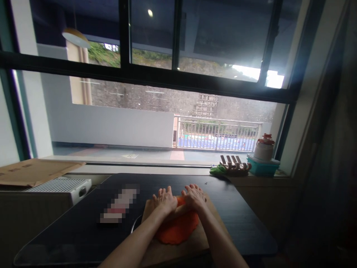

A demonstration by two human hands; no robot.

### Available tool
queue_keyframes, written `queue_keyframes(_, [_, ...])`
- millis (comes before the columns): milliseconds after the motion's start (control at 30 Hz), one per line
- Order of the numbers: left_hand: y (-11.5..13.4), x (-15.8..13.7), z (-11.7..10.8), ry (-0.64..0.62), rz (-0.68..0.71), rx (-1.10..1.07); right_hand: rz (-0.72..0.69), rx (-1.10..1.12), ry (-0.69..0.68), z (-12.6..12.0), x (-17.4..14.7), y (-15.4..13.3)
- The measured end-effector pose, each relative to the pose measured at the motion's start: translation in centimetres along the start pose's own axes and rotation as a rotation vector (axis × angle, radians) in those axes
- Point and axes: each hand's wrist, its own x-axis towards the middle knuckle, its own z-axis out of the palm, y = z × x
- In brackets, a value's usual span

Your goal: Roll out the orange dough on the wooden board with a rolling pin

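Observation:
An orange sheet of dough [178, 230], flat and roughly round, lies on a wooden board [192, 253]. Across its far part runs a pale wooden rolling pin [180, 211], seen mainly between my hands. My left hand [166, 201] rests on the pin's left side, fingers stretched forward and spread. On the right side my right hand [194, 195] lies over the pin in the same way, its fingers apart. Both palms press from above, not wrapped around it. The pin's ends are hidden under my hands.
A blurred-out item [119, 206] lies left on the dark table [237, 223]. A curved metal rim [135, 224] shows beside the board. On the sill are a brown rack [237, 167], green cloth [218, 170] and teal box [262, 166]. Cardboard [41, 171] lies at left.

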Motion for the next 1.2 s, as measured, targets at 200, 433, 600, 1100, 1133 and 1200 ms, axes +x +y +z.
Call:
queue_keyframes(200, [0.9,-2.2,-0.4,-0.038,0.037,-0.022,-0.017,-0.012,0.024,-0.9,-2.9,0.5])
queue_keyframes(433, [2.1,-7.1,0.2,-0.008,0.205,-0.021,-0.067,-0.064,0.031,-1.9,-8.9,2.1])
queue_keyframes(600, [2.0,-10.5,0.2,0.017,0.348,-0.038,-0.066,-0.083,-0.006,-2.2,-12.6,3.7])
queue_keyframes(1100, [3.0,-1.5,0.5,0.213,0.351,-0.065,0.019,-0.114,0.086,-0.6,-8.3,3.9])
queue_keyframes(1133, [3.2,-0.5,0.6,0.219,0.338,-0.059,0.025,-0.110,0.089,-0.5,-7.7,3.9])
queue_keyframes(1200, [3.4,1.5,0.7,0.220,0.313,-0.042,0.034,-0.105,0.095,-0.4,-6.3,4.0])
